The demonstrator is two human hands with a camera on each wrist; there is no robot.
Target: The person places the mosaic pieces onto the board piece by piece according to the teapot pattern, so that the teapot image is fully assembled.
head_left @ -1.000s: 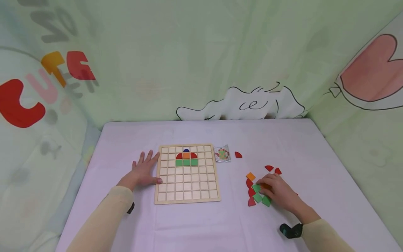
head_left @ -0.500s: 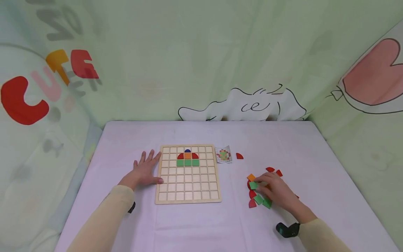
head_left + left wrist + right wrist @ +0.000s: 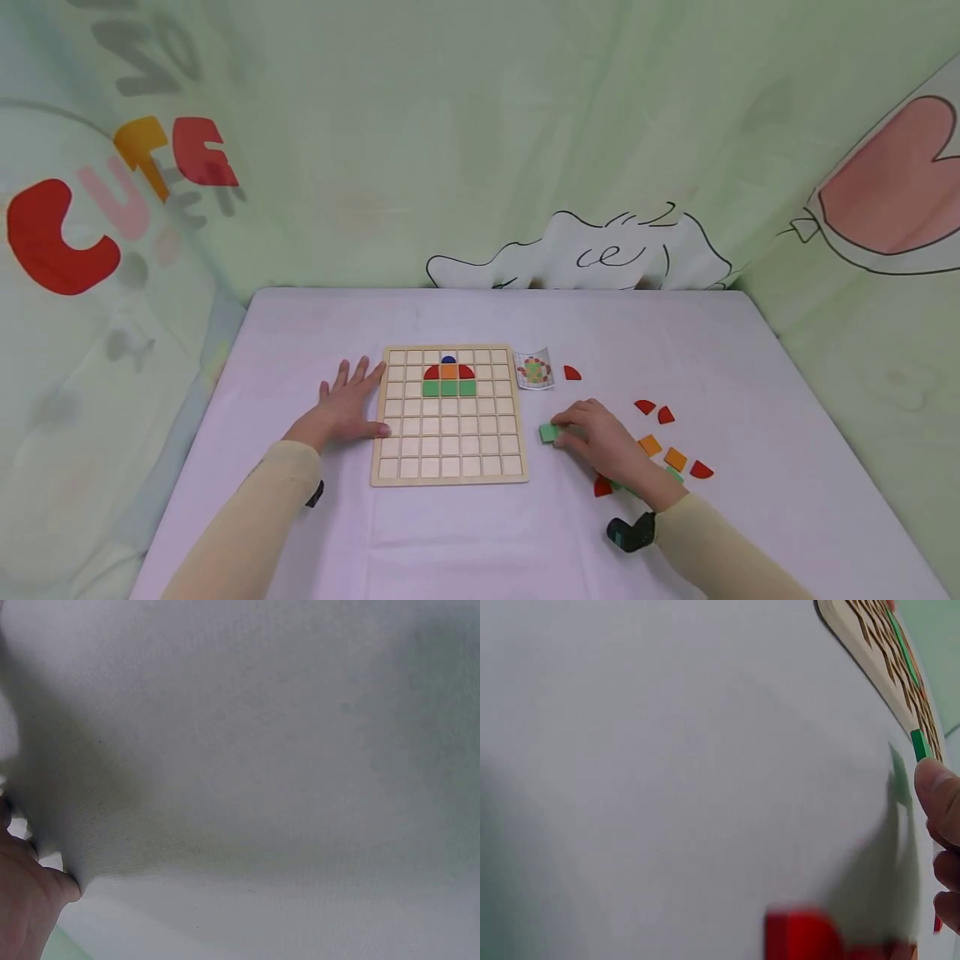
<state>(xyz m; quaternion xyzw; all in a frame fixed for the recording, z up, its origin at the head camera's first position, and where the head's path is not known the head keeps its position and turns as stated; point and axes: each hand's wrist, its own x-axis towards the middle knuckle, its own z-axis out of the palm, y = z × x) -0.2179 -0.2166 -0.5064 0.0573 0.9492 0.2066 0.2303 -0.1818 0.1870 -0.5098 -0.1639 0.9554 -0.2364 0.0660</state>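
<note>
A wooden grid board (image 3: 448,447) lies on the table, with one blue, two red, one orange and several green tiles set in its upper cells. My left hand (image 3: 347,410) rests spread at the board's left edge, thumb on the frame. Just right of the board, my right hand (image 3: 596,435) pinches a green square tile (image 3: 548,433) between thumb and fingers. In the right wrist view that green tile (image 3: 919,745) stands out past the thumb, held above the table. The left wrist view shows mostly tablecloth, with part of the left hand (image 3: 30,896) at its edge.
A small picture card (image 3: 534,370) lies by the board's upper right corner, and a red quarter-round tile (image 3: 572,372) sits beside it. More loose tiles lie to the right, including an orange square (image 3: 676,459) and a red piece (image 3: 701,470); some are hidden under the right forearm.
My right hand has lifted a green square tile from the loose pieces and carried it left toward the board. The left hand has stayed at the board's edge.
</note>
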